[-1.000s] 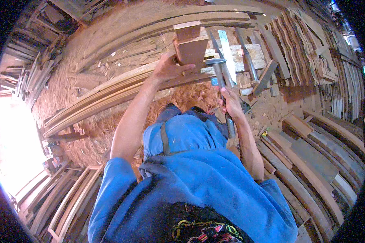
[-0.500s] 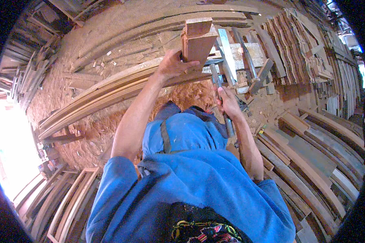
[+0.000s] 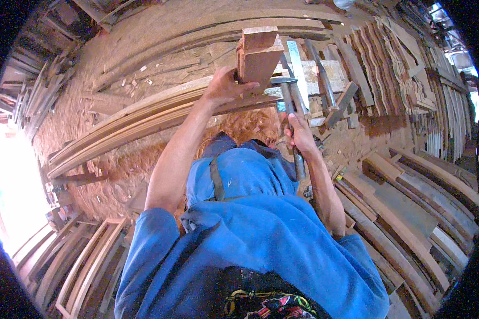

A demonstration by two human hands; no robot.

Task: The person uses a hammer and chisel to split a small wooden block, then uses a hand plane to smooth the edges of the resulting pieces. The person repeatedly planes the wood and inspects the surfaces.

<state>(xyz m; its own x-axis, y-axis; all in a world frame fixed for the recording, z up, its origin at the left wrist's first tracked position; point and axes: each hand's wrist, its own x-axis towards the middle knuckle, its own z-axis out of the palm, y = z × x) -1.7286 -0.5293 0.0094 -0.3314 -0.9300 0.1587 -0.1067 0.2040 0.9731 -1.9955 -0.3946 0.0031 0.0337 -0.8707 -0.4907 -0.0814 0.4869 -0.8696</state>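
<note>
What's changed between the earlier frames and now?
The left hand and the wood block it grips have shifted slightly right since the first frame. The hammer in the right hand edged left, then back right. Nothing was taken up or let go. Both grips and the flat metal strip beyond the hammer look unchanged.

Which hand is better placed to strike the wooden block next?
Probably the right hand: it grips the hammer, whose head appears close beside the wooden block. The left hand is occupied holding that block.
</note>
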